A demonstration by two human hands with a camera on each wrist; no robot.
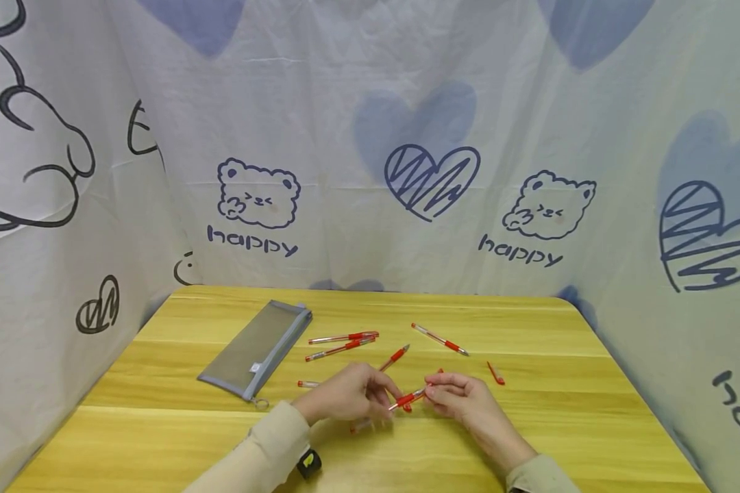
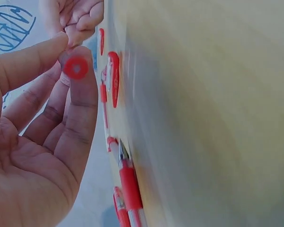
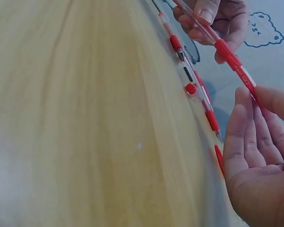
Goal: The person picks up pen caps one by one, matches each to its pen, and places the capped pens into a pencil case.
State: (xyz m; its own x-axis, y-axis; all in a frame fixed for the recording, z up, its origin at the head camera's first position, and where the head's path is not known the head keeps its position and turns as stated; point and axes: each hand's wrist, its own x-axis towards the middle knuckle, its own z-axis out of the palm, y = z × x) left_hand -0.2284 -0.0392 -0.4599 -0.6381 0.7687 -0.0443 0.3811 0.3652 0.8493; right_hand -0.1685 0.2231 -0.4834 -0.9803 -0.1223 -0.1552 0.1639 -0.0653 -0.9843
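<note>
Both hands are on one red gel pen [image 3: 229, 56], raised over the table and tilted. My left hand [image 1: 351, 394] pinches its clear barrel between thumb and fingers; the red end plug [image 2: 76, 67] faces the left wrist camera. At the other end, my right hand [image 1: 469, 407] pinches the red cap [image 3: 246, 79] between thumb and fingertips. Beneath the hands lie a loose red cap [image 2: 113, 78] and an uncapped pen with a red grip [image 2: 130, 187]. Part of another pen is hidden behind the left hand in the head view.
Two red pens [image 1: 340, 350] lie side by side left of centre. Farther back is an uncapped pen [image 1: 440, 340], with a loose red cap [image 1: 496, 374] to its right. A grey mesh zip pouch [image 1: 253, 342] lies on the left of the wooden table [image 1: 592, 411]. Printed cloth surrounds the table.
</note>
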